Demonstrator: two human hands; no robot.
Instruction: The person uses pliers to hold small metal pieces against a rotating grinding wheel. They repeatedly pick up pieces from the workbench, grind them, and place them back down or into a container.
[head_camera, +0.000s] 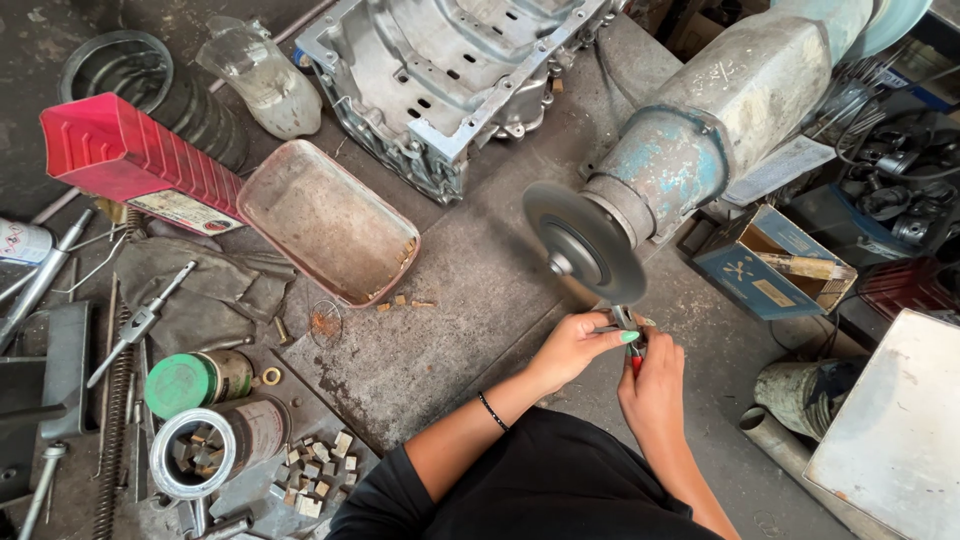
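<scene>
Grimy workshop table: a small metal part sits just under the rim of the grinder's grey disc, pinched in the left hand from the left. The right hand is closed on a red-handled tool from below, touching the left. Both hands are about equally near the disc, straight above them; a rusty tray lies well to the left.

A grimy metal workbench carries a rusty tray, a red box and tins.
</scene>
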